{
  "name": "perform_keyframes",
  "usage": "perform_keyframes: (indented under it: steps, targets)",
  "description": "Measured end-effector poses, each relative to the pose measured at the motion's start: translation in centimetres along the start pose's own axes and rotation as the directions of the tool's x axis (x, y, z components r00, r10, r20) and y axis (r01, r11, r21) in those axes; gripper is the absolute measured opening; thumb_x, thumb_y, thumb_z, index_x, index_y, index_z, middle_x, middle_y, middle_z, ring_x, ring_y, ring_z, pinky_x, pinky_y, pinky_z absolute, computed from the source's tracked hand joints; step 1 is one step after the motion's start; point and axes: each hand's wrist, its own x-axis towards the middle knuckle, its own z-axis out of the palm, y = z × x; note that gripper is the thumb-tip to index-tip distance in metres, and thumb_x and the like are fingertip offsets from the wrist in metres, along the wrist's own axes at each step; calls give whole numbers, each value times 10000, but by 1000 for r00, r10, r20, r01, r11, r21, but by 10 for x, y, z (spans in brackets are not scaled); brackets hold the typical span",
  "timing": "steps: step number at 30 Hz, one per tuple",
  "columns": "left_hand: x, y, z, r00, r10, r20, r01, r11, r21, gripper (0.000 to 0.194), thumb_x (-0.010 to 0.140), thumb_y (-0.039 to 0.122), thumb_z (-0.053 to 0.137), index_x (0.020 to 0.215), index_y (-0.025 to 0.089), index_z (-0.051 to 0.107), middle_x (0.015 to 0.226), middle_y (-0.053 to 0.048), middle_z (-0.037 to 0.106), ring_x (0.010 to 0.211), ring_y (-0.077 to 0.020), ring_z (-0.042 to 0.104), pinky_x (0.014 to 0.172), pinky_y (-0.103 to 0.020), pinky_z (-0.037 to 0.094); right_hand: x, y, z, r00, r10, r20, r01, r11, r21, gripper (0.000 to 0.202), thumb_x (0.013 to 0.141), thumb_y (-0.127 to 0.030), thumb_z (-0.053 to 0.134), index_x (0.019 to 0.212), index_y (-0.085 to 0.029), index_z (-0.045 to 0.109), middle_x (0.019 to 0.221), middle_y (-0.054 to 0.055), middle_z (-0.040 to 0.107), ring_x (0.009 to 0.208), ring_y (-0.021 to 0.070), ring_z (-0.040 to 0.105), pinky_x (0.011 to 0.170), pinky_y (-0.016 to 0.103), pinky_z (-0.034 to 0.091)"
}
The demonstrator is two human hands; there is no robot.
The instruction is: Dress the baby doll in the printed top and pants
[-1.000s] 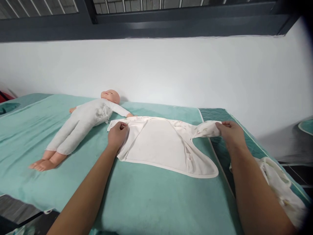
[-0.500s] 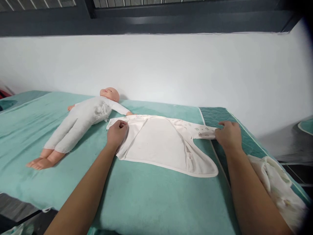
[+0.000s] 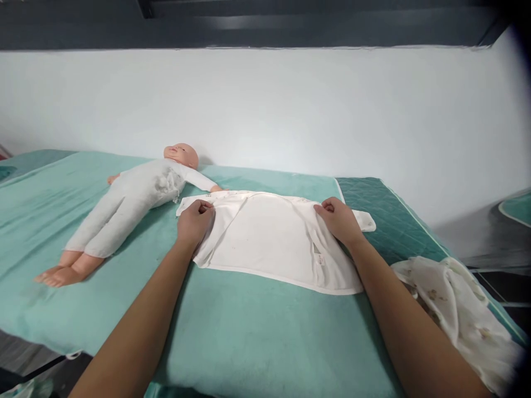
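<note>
A small white baby garment (image 3: 269, 237) lies spread open on the green bed cover, its sleeves stretched out to both sides. My left hand (image 3: 197, 220) pinches the garment's left side near the sleeve. At the right side, close to where the other sleeve begins, my right hand (image 3: 338, 218) has its fingers closed on the fabric. The right sleeve's end (image 3: 365, 221) shows beyond my right hand. A doll (image 3: 136, 193) in a white suit lies on its back to the left, one hand close to the garment's left sleeve.
A crumpled white cloth (image 3: 452, 304) with a print lies at the right of the bed, by my right forearm. The green cover (image 3: 265, 337) runs up to a white wall (image 3: 265, 105). A dark metal frame (image 3: 265, 27) spans the top.
My right hand has moved left from the end of the right sleeve to the garment's right side. My left hand stays at its place. The view has shifted slightly.
</note>
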Motion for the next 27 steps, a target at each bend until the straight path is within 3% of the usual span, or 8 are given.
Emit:
perform_keyframes:
  steps: [4,8,12,15,18,20,24,27]
  targets:
    - [0,0,0,1000,9,-2,-9,1000,-10,170,760,359,599,858,250,685,787,16,679,765,-177,598,684,-282,382,17,10,-5,996,30,-85,-29,999,17,273,809,-487,590,827,-215,567,777,34,643,739,202,574,703,324,428]
    - [0,0,1,1000,8,-6,-9,1000,-24,157,755,346,602,852,252,683,777,17,678,770,-181,599,686,-286,379,20,18,-4,1000,11,-29,-14,992,-127,288,824,-450,587,973,-204,609,988,91,673,858,249,620,789,388,473]
    - [-1,-1,0,1000,-3,-10,2,999,-37,145,753,339,609,841,251,681,764,19,671,758,-178,593,679,-287,373,5,12,-1,976,-216,-23,206,954,-216,415,899,-437,505,1211,-178,595,1345,161,559,1202,314,550,996,464,456]
    - [1,-2,1,1000,8,-23,-9,998,-67,137,757,333,606,827,240,676,743,19,653,738,-169,575,669,-282,365,-6,6,8,921,-377,97,389,899,-201,497,969,-476,390,1325,-168,548,1440,154,517,1370,301,431,1140,479,357]
    - [1,-1,3,998,-10,-57,1,988,-154,123,747,308,609,817,223,665,688,25,602,689,-154,538,647,-269,358,-12,6,20,880,-393,265,455,859,-236,596,975,-513,355,1405,-121,484,1514,183,440,1431,322,362,1174,522,308]
    - [-2,0,2,993,-37,-112,10,971,-238,134,760,297,589,845,212,648,659,32,553,652,-143,507,625,-259,361,-15,9,24,883,-373,285,440,869,-226,629,969,-525,355,1424,-104,464,1530,188,417,1442,324,349,1181,523,301]
    - [-16,-2,-21,984,-33,-172,-17,959,-282,148,799,293,546,876,203,636,653,34,522,641,-137,493,627,-252,386,-22,2,23,941,-301,157,325,932,-163,626,961,-561,355,1397,-134,497,1504,172,459,1410,311,405,1186,501,311]
    - [-22,-15,-63,990,61,-128,-92,965,-247,152,814,312,565,870,209,662,671,28,566,667,-142,528,666,-258,416,-23,-29,34,952,-266,151,286,949,-132,612,945,-597,379,1383,-189,509,1475,140,498,1389,322,428,1171,515,326]
